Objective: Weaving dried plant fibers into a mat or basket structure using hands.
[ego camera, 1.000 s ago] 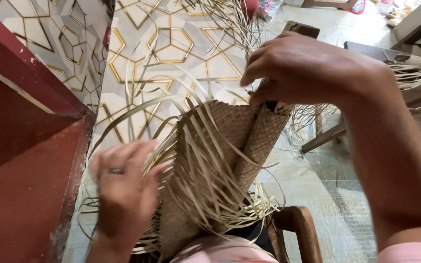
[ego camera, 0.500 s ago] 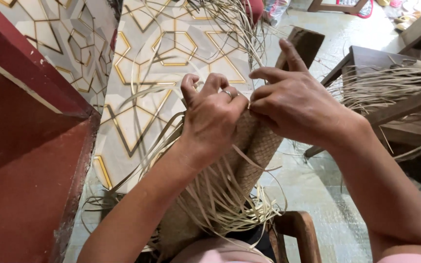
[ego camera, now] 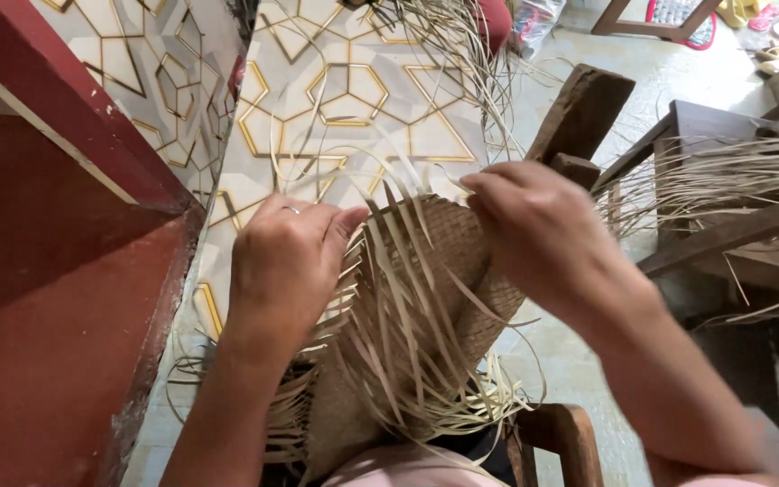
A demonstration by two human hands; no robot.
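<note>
Thing: tan woven palm-leaf mat [ego camera: 448, 239], light, pliable, loose strips fray.
Left hand [ego camera: 286, 261]: fingers curled on strips.
Right hand [ego camera: 538, 230]: fingers pinching the mat's top edge.
Hold: woven body.

left: red wall [ego camera: 56, 298] blocks | right: wooden frame [ego camera: 723, 225] crowds | ahead: loose strips [ego camera: 444, 54]

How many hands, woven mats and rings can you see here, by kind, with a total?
Hands: 2, the left hand and right hand
Woven mat: 1
Ring: 1, on the left hand
Total: 4
</note>
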